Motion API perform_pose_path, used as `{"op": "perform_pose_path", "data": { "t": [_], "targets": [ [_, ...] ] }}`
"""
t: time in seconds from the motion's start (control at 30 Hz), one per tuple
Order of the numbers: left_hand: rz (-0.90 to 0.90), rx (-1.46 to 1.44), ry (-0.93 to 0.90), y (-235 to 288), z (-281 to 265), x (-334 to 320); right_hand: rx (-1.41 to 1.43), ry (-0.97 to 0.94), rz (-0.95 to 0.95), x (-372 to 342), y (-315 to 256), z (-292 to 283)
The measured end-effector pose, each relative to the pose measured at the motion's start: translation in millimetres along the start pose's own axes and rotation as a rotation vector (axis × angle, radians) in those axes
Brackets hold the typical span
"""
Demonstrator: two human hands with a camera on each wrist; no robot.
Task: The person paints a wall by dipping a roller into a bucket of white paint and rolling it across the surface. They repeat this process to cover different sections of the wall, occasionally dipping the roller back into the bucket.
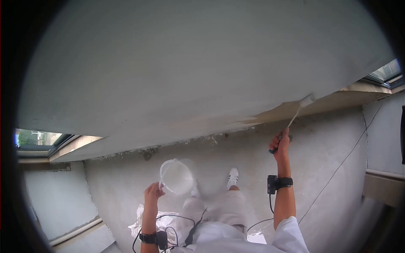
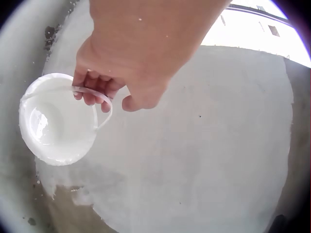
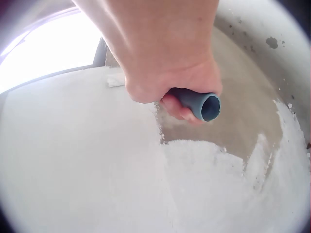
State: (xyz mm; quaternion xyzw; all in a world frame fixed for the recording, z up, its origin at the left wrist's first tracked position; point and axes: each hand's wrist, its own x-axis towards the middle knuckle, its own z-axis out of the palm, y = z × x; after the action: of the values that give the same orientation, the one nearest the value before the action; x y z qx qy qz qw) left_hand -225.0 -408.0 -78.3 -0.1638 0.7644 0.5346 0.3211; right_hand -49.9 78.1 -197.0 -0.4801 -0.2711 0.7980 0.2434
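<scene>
Grips a paint roller (image 1: 308, 100) in the right hand (image 1: 282, 145), with fingers wrapped fully round the hollow-ended blue handle (image 3: 189, 98), likely for firm control over the angle. Extends that arm well forward, seemingly to let the thin bent rod (image 1: 294, 117) carry the sleeve low on the wall (image 1: 190, 76). Sets the sleeve against or very near that wall, at the border between white coating and a bare beige strip (image 1: 333, 103); cannot tell how hard it is pressed.

Holds a white plastic bucket (image 2: 73, 112) in the left hand (image 1: 153, 193), with fingers hooked under the bail handle (image 2: 82, 90) and thumb apart from it, presumably to hang the weight from curled fingers. Tips the mouth towards the head camera, with wet-looking white liquid (image 2: 41, 125) inside, probably paint. Carries the bucket in front of the body, perhaps for easy reach.

Stands on a concrete floor (image 1: 236, 147) in white sneakers (image 1: 232, 178). Leaves a crumpled white sheet (image 1: 139, 219) by the left forearm, possibly as a cover. Includes, farther out, a window (image 1: 40, 139) at left and a loose cable (image 1: 337, 168) at right.
</scene>
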Motion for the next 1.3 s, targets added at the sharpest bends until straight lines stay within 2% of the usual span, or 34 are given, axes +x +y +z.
{"op": "perform_pose_path", "data": {
  "t": [0.17, 0.2, 0.37, 0.57, 0.63, 0.7, 0.77, 0.83, 0.93, 1.0, 1.13, 1.23, 1.3],
  "targets": [
    [-0.02, 0.016, -0.008, -29, -64, 25, 0.006, -0.084, 0.169, -70, 146, 93],
    [-0.019, 0.02, -0.013, -35, -80, 28, -0.02, -0.125, 0.156, -82, 174, 110],
    [-0.014, 0.033, 0.032, -73, -197, 41, -0.073, -0.232, 0.249, -153, 309, 215],
    [-0.067, 0.091, 0.107, -107, -292, 31, -0.16, -0.358, 0.315, -223, 420, 301],
    [-0.092, 0.101, 0.155, -118, -323, 32, -0.305, -0.448, 0.28, -254, 451, 330],
    [-0.113, 0.083, 0.175, -111, -330, 30, -0.275, -0.541, 0.375, -267, 463, 344],
    [-0.096, 0.041, 0.237, -117, -338, 33, -0.249, -0.516, 0.442, -274, 470, 352],
    [-0.109, 0.074, 0.159, -156, -375, 57, -0.124, -0.489, 0.448, -275, 476, 348],
    [-0.061, 0.041, 0.22, -121, -343, 40, 0.004, -0.44, 0.432, -267, 457, 336],
    [-0.071, 0.039, 0.193, -111, -323, 44, 0.02, -0.39, 0.387, -252, 441, 318],
    [-0.083, 0.052, 0.146, -93, -270, 49, 0.063, -0.259, 0.343, -207, 385, 264],
    [-0.079, 0.077, 0.108, -75, -219, 55, 0.088, -0.163, 0.329, -147, 337, 209],
    [-0.077, 0.1, 0.09, -61, -181, 57, -0.29, -0.096, 0.042, -105, 314, 165]
  ]
}}
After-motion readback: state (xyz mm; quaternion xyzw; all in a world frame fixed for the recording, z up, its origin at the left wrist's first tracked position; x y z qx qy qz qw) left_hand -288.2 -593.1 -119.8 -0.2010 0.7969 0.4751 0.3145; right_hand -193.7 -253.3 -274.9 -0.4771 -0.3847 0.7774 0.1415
